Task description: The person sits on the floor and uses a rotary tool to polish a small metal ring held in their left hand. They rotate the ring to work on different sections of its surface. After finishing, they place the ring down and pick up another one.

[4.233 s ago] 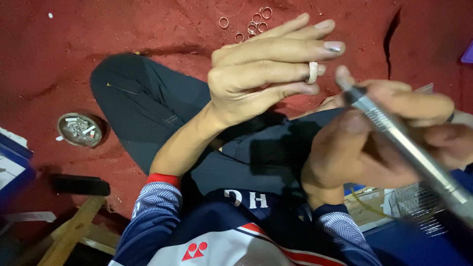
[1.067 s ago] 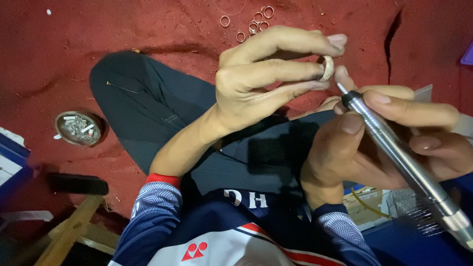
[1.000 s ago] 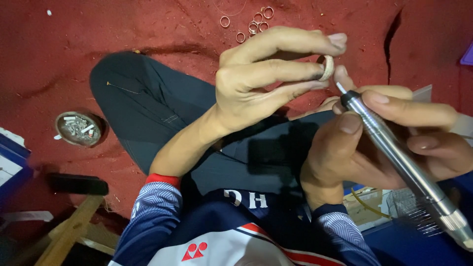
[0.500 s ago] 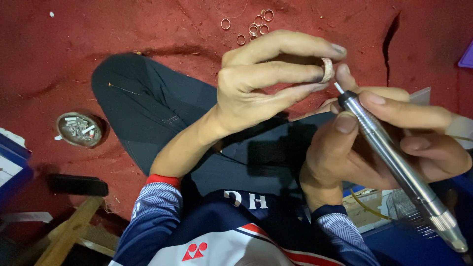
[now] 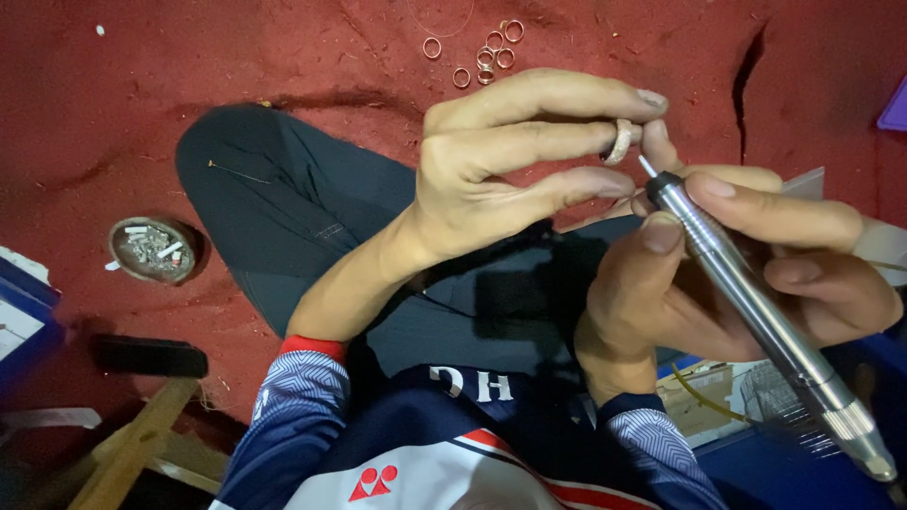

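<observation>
My left hand (image 5: 515, 165) is raised over my lap and pinches a pale ring (image 5: 623, 140) between the middle finger and the thumb behind it. My right hand (image 5: 746, 274) grips a silver pen-shaped rotary tool (image 5: 756, 312) like a pencil. Its thin tip touches the ring's lower edge. The tool's body runs down to the lower right corner.
Several loose rings (image 5: 482, 57) lie on the red carpet (image 5: 236, 66) at the top. A round metal ashtray (image 5: 151, 250) sits at the left. My dark-trousered leg (image 5: 274, 208) is folded across the middle. A wooden piece (image 5: 132, 453) and a blue box (image 5: 24, 312) are at lower left.
The left hand has shifted slightly and the ring is now held at the fingertips against the tool's tip; four seconds ago the ring sat on an outstretched finger, apart from the tool.
</observation>
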